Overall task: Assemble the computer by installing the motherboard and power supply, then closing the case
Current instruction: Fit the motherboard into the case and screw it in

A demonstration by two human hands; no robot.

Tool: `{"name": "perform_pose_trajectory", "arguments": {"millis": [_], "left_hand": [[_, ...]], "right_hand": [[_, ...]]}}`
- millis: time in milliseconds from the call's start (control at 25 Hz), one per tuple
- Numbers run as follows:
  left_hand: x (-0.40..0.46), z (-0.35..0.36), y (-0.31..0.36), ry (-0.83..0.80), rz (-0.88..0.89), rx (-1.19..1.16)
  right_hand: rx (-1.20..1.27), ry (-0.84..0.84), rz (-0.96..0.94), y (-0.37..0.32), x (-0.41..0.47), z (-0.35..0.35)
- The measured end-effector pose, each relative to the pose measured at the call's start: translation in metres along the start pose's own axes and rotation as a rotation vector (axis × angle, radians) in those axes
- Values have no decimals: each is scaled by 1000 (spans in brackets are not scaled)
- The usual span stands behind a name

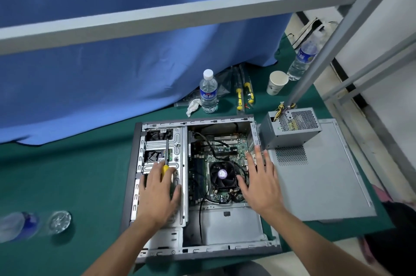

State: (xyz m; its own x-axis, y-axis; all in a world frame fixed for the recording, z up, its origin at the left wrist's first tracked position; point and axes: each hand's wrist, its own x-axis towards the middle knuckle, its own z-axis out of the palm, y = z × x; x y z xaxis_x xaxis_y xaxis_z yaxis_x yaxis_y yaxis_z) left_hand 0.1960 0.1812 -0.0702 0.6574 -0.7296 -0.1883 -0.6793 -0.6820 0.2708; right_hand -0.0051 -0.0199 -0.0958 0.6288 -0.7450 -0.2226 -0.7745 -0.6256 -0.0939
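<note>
An open grey computer case (202,251) lies flat on the green table. The green motherboard (225,152) with its black CPU fan (222,174) sits inside the case's right bay. My left hand (157,192) rests flat on the drive cage (157,143), over the yellow handle of a screwdriver (166,156) whose shaft points away from me. My right hand (261,183) hovers with spread fingers over the motherboard's right edge, holding nothing. The grey power supply (292,129) stands outside the case on the side panel (319,179) to the right.
A water bottle (209,91), crumpled tissue (193,105) and two yellow-handled tools (244,95) lie behind the case. A paper cup (276,83) and second bottle (302,59) stand at back right. A grey metal frame (180,14) crosses overhead. Another bottle (33,225) lies at the left.
</note>
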Motion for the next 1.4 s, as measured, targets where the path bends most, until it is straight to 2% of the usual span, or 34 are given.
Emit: {"name": "perform_pose_trajectory", "arguments": {"millis": [200,400,560,640,760,920,1040,1080,1160,1280,1400], "left_hand": [[6,-1,1,9,-8,-25],[16,-16,11,-88,-17,35],[42,-32,20,-194,27,172],[54,-39,23,-257,43,260],[66,-43,32,-345,-7,317],[80,-51,57,-408,-49,432],[92,-56,88,-382,-21,584],[96,-53,101,-331,28,566],[108,-43,134,-278,167,389],[116,-26,187,-404,336,155],[124,-9,224,-481,424,172]], "right_hand": [[-54,12,8,0,4,3],[-48,-89,6,-1,3,-5],[136,-138,-23,-2,2,-25],[315,-108,-23,1,8,-45],[354,-25,31,24,26,-80],[234,-74,135,70,76,-117],[46,-209,64,93,116,-124],[-17,-249,31,99,127,-122],[-121,-308,-15,109,146,-116],[-270,-301,-78,116,156,-103],[-363,-244,-149,122,164,-101]]}}
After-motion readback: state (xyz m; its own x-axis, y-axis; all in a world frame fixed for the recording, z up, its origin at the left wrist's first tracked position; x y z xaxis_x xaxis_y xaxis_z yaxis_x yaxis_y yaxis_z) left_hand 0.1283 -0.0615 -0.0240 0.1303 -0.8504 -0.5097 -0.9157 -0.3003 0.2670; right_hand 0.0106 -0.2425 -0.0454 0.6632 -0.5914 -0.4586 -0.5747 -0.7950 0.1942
